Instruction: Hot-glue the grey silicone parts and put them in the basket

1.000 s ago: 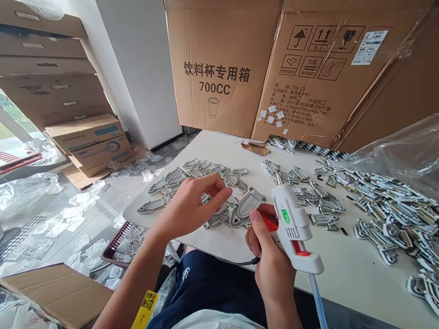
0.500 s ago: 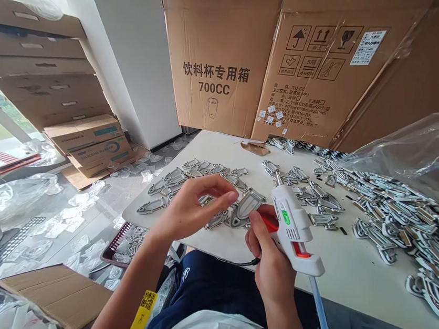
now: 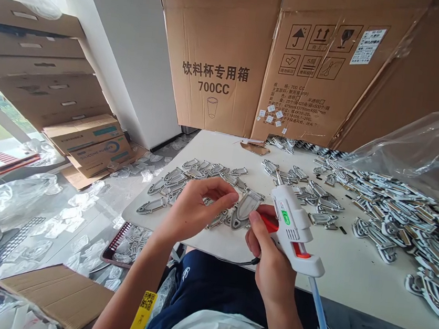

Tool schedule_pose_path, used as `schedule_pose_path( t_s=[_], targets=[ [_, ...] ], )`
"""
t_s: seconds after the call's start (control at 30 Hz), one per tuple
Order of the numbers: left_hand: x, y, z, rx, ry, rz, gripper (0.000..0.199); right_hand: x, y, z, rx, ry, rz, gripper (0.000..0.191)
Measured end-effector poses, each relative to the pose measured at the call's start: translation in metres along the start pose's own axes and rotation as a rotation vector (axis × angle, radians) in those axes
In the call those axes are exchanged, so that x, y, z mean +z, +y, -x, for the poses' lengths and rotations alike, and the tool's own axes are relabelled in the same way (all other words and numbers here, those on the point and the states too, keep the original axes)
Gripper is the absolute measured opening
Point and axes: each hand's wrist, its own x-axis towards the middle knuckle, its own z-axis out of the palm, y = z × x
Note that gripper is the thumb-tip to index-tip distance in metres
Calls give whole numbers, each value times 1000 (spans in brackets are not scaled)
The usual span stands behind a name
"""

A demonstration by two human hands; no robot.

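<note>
The left hand hung over the counter, its fingers curled inward, with the tips just beside a grey shield-shaped piece. That piece stood tilted, directly in front of those fingertips and between the two hands; whether the left fingers were pinching it, I could not tell. The right hand was clenched around the grip of a white hot glue gun, its fingers wrapped close by the red trigger, and the nozzle pointed away from them, toward the pieces on the counter.

Beyond the left fingers lay a loose spread of grey pieces, and past the right fingers sat a larger heap of white-edged pieces beneath a clear plastic bag. A light-blue tube ran down from the gun's base, and a black cord trailed below the right hand. A yellow wristband circled the left wrist, behind the fingers.
</note>
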Motion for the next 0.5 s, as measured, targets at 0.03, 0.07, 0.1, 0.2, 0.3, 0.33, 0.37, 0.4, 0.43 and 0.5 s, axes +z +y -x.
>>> schedule_pose_path(
  t_s=[0.03,0.07,0.1,0.2,0.3,0.33,0.37,0.4,0.43,0.5],
  targets=[
    [0,-1,0,-3,21,5,21,0,0,0,-5,0,3,24],
    [1,-1,0,-2,42,8,25,0,0,0,-10,-2,8,23],
    [1,-1,1,3,59,4,32,-1,0,0,-17,-8,14,22],
    [2,-2,2,36,71,-20,50,-1,-1,1,-16,-24,11,20],
    [2,-2,4,66,90,14,26,0,-1,2,6,5,-18,20],
    [2,-3,4,70,90,28,19,1,-1,2,10,19,-23,21],
    [1,-3,5,73,74,34,24,1,0,2,10,30,-23,22],
    [1,-3,6,75,47,30,34,1,0,1,11,34,-18,22],
    [1,-2,6,76,7,16,42,1,0,1,15,37,-10,23],
    [0,-1,7,93,-67,-33,48,2,0,0,29,36,9,23]
  ],
)
